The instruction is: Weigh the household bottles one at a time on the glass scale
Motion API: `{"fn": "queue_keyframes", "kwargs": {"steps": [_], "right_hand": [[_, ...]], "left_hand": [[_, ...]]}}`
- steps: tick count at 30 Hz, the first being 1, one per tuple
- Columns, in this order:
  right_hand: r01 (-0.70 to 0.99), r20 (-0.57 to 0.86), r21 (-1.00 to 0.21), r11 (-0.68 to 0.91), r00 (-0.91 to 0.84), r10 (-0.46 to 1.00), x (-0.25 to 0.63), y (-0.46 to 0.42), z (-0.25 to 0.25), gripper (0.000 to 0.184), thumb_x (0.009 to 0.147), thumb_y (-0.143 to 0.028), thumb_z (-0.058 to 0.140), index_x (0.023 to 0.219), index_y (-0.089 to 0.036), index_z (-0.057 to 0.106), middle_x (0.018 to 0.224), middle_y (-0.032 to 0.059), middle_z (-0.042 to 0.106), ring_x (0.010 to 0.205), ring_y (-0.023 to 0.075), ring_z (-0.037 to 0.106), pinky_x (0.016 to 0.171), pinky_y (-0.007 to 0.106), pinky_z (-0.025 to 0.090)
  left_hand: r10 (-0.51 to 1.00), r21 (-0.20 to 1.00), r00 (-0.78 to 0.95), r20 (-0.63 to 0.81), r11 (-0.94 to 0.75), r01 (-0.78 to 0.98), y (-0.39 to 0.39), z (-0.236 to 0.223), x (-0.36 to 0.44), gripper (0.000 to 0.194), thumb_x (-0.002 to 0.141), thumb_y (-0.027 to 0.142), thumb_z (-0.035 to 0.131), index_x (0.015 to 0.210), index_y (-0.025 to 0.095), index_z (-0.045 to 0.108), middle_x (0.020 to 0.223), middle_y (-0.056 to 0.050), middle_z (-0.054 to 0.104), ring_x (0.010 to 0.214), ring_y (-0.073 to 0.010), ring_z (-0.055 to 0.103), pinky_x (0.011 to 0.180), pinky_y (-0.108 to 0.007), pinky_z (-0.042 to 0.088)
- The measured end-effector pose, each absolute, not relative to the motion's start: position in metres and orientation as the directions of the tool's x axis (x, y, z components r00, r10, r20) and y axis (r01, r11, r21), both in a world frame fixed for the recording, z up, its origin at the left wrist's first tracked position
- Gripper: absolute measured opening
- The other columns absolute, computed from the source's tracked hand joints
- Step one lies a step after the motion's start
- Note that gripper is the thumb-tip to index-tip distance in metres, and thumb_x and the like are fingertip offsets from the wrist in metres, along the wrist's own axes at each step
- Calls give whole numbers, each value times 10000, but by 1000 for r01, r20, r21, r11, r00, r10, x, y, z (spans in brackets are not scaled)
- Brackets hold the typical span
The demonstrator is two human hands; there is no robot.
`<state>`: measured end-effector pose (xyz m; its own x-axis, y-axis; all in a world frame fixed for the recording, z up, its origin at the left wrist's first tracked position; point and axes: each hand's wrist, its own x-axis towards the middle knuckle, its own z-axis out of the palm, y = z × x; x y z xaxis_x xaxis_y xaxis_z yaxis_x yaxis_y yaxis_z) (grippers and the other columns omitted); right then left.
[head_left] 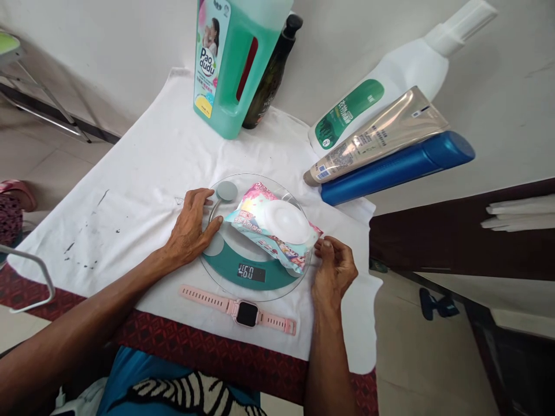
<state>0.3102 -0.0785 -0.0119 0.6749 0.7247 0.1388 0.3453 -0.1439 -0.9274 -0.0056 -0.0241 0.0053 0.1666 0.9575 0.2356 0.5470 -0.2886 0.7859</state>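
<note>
A glass bathroom scale with a teal band and a lit display lies on the white cloth. On its glass rests a pack of wet wipes with a white lid, slanting down to the right. My left hand is open at the scale's left rim, thumb and fingers apart, the thumb near the pack's left end. My right hand is closed, its curled fingertips pinching at the pack's right corner; the exact contact is partly hidden. A pink smartwatch lies face up just below the scale.
Behind the scale stand a green detergent jug and a dark pump bottle. At the right back are a white bottle, a beige tube and a blue bottle. The white cloth covers the table up to the wall.
</note>
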Motion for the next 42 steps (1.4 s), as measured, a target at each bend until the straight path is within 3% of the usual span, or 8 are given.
{"fn": "queue_keyframes", "kwargs": {"steps": [5, 9, 12, 16, 22, 30, 37, 42], "right_hand": [[234, 120, -971, -46, 647, 753, 302, -84, 21, 540, 855, -654, 669, 1129, -189, 683, 1094, 110, 741, 1022, 279, 724, 893, 459, 554], [494, 242, -868, 54, 325, 914, 286, -82, 62, 797, 784, -710, 708, 1429, -265, 560, 1447, 145, 620, 1357, 381, 575, 1082, 588, 459], [757, 169, -654, 13, 129, 977, 269, -70, 72, 1009, 614, -728, 838, 1471, -292, 532, 1473, 153, 607, 1334, 436, 569, 1078, 642, 458], [871, 223, -490, 24, 99, 970, 256, -54, 65, 846, 596, -770, 820, 1260, -268, 668, 1220, 151, 729, 1157, 443, 659, 942, 615, 552], [801, 174, -592, -87, 232, 957, 258, -36, 98, 639, 560, -768, 839, 967, -286, 736, 891, 64, 772, 771, 332, 720, 579, 402, 562], [697, 392, -686, 211, 109, 913, 160, 68, 120, 611, 652, -682, 842, 999, -207, 674, 946, 55, 716, 836, 230, 642, 720, 341, 517], [706, 454, -614, 353, -49, 890, 59, 182, 61, 500, 744, -593, 776, 987, -209, 567, 1073, 156, 682, 1062, 341, 611, 953, 490, 482], [735, 457, -575, 359, -75, 886, 34, 200, 44, 454, 870, -630, 643, 1032, -217, 551, 1126, 182, 660, 1169, 380, 570, 956, 527, 476]], "left_hand": [[960, 806, 158, 232, -281, 520, -26, 4, -5, 463, 996, 298, 575, 1424, 231, 409, 1383, -137, 494, 1159, -270, 644, 1004, -566, 570], [953, 826, 153, 260, -301, 477, -29, 0, -3, 484, 1007, 258, 556, 1452, 236, 366, 1401, -147, 473, 1202, -282, 628, 1038, -560, 555], [951, 838, 137, 278, -310, 450, -30, -1, -1, 501, 1008, 234, 543, 1467, 255, 343, 1408, -145, 462, 1209, -283, 619, 1050, -552, 555], [955, 855, 109, 275, -294, 427, -33, 1, 1, 530, 998, 199, 534, 1483, 262, 330, 1401, -143, 470, 1252, -297, 599, 1049, -536, 564], [955, 878, 58, 291, -290, 380, -36, -4, 7, 582, 977, 157, 531, 1507, 268, 319, 1421, -143, 475, 1284, -305, 590, 1046, -542, 573], [945, 880, 40, 325, -318, 354, -36, -13, 11, 608, 981, 137, 513, 1532, 276, 296, 1465, -161, 447, 1359, -325, 548, 1085, -534, 562], [916, 838, -6, 402, -365, 406, -35, -30, 17, 704, 971, 105, 504, 1587, 295, 220, 1522, -171, 440, 1446, -334, 506, 1135, -544, 530], [922, 850, -14, 388, -352, 392, -34, -32, 18, 643, 981, 129, 499, 1571, 274, 288, 1521, -188, 442, 1355, -325, 590, 1088, -536, 563]]}}
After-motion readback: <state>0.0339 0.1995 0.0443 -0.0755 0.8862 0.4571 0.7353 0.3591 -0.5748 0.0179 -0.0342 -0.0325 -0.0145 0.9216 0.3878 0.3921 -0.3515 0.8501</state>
